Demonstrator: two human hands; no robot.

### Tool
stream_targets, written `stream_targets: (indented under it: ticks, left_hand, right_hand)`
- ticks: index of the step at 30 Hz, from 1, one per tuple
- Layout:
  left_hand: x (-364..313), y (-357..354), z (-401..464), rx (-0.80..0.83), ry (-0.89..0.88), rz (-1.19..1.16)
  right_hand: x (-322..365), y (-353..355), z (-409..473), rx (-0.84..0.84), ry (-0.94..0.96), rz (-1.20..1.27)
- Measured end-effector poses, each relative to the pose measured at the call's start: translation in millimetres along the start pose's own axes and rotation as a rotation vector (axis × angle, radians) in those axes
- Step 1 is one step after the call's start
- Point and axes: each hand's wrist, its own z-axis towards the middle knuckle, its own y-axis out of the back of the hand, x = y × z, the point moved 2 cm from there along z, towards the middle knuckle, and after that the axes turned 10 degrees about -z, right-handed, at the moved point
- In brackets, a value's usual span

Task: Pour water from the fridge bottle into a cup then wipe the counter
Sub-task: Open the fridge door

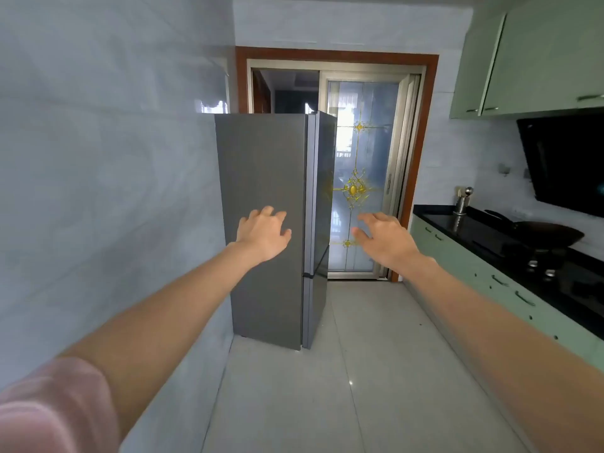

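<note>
A tall grey fridge (pixel 261 165) stands against the left wall, seen from its side, with both doors shut and facing right. My left hand (pixel 263 235) is stretched out in front of its side panel, fingers loosely spread and holding nothing. Held out at the same height to the right of the fridge, my right hand (pixel 384 238) is also empty with its fingers relaxed. No bottle, cup or cloth is in view.
A black counter (pixel 457 223) on green cabinets runs along the right wall, carrying a metal utensil holder (pixel 461 201) and a black wok (pixel 549 233) on the stove. Behind the fridge is a glass sliding door (pixel 362 178). Pale tiled floor (pixel 343 371) lies ahead.
</note>
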Motion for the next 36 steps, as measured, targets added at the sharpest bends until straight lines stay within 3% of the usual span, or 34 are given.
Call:
stream_targets:
  ticks: [21,36]
  left_hand:
    - [99,-131,248,0.012,-0.077,0.057]
    - [135,-236,458,0.014,0.054,0.075]
  right_hand:
    - [-15,-150,255,0.02,-0.048,-0.101]
    - [-79,-263,485,0.007,0.043,-0.15]
